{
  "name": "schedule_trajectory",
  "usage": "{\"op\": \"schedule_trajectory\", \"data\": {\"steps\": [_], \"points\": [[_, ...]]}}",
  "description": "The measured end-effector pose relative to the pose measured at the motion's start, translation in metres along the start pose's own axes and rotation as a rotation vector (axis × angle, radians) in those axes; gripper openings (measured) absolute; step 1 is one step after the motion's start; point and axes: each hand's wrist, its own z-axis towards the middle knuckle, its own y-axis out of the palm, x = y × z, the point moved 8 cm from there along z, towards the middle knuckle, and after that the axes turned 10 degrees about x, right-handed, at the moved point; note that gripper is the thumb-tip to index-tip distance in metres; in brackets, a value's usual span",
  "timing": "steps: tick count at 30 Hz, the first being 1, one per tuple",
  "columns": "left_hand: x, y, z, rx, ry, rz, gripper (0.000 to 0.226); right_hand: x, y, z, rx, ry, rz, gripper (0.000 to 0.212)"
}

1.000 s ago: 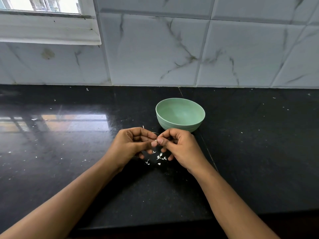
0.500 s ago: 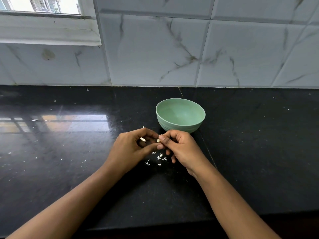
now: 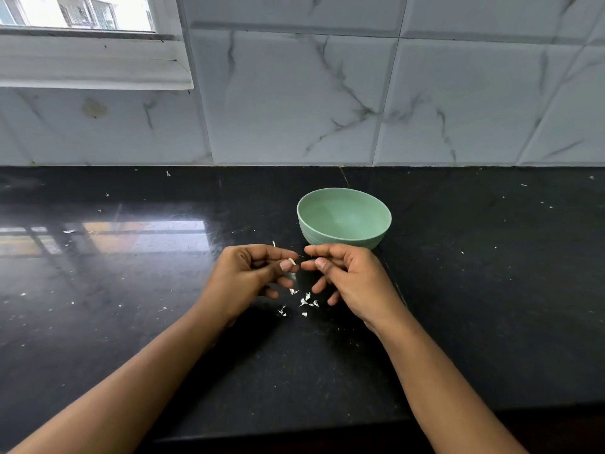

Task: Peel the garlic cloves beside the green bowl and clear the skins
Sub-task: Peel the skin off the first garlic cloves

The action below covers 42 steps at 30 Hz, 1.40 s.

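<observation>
Green bowl (image 3: 342,237) upright on the dark desk (image 3: 491,290), only its pale inside showing. Just near of it, small white garlic piece (image 3: 291,261) pinched between left hand (image 3: 248,276) thumb and forefinger. Right hand (image 3: 353,280) beside it, fingers (image 3: 327,253) curled, hold too small to tell. White skin scraps (image 3: 304,303) on desk beneath.

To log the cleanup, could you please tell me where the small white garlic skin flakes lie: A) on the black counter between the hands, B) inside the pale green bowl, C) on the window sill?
A: the small white garlic skin flakes lie on the glossy black stone counter between the left hand and right hand; the pale green round bowl looks empty.
</observation>
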Motion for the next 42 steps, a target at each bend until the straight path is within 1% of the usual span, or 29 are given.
{"op": "schedule_trajectory", "data": {"steps": [5, 7, 10, 12, 16, 19, 23, 26, 28, 30, 31, 33, 35, 36, 37, 39, 40, 42], "points": [[-0.002, 0.0, -0.001, -0.01, -0.046, -0.042, 0.013, -0.006, -0.003, -0.002, 0.009, -0.078, -0.055, 0.017], [-0.003, 0.001, 0.0, -0.01, -0.056, -0.044, 0.01, -0.006, -0.002, -0.002, 0.007, -0.072, -0.05, 0.013], [-0.005, 0.0, 0.001, -0.001, -0.072, -0.039, 0.015, -0.006, -0.002, -0.002, 0.011, -0.051, -0.007, 0.008], [-0.005, 0.001, 0.001, 0.003, -0.076, -0.025, 0.011, -0.006, -0.001, -0.003, 0.003, -0.031, 0.011, 0.005], [-0.006, 0.0, 0.001, 0.016, -0.084, -0.041, 0.008, -0.008, 0.0, -0.002, -0.009, -0.069, -0.034, 0.019], [-0.006, 0.0, 0.001, 0.012, -0.09, -0.055, 0.008, -0.01, -0.003, -0.002, 0.023, -0.111, -0.029, 0.015], [-0.008, 0.003, 0.001, -0.015, -0.094, -0.066, 0.006, -0.011, 0.006, -0.005, -0.019, -0.13, 0.01, 0.016], [-0.008, 0.006, -0.001, -0.053, -0.085, -0.043, 0.011, -0.012, 0.005, -0.005, 0.01, -0.151, 0.007, 0.013], [-0.007, 0.008, -0.002, -0.077, -0.066, -0.019, 0.012, -0.013, 0.003, -0.005, 0.035, -0.175, -0.006, 0.015], [-0.004, 0.01, -0.003, -0.089, -0.034, -0.003, 0.006, -0.014, 0.003, -0.004, 0.048, -0.191, -0.023, 0.019], [-0.002, 0.01, -0.003, -0.079, -0.014, 0.006, 0.008, -0.014, 0.003, -0.003, 0.053, -0.186, -0.019, 0.019], [0.001, 0.006, -0.003, -0.029, 0.028, 0.014, 0.021, -0.011, 0.003, -0.002, 0.052, -0.157, 0.011, 0.018], [0.005, 0.001, -0.002, 0.029, 0.121, 0.062, 0.036, -0.009, 0.005, -0.002, 0.029, -0.125, 0.03, 0.017], [0.007, 0.0, -0.003, 0.037, 0.175, 0.114, 0.039, -0.008, 0.006, -0.002, 0.019, -0.117, 0.033, 0.018], [0.009, 0.001, -0.004, 0.03, 0.221, 0.168, 0.036, -0.007, 0.007, -0.002, 0.015, -0.115, 0.035, 0.02], [0.012, 0.005, -0.006, 0.001, 0.262, 0.191, 0.013, -0.006, 0.007, -0.001, 0.016, -0.112, 0.025, 0.022], [0.012, 0.006, -0.006, -0.014, 0.263, 0.181, 0.006, -0.005, 0.007, -0.001, 0.014, -0.113, 0.015, 0.022], [0.013, 0.007, -0.007, -0.021, 0.271, 0.16, 0.016, -0.005, 0.009, -0.001, 0.003, -0.123, -0.011, 0.021]]}}
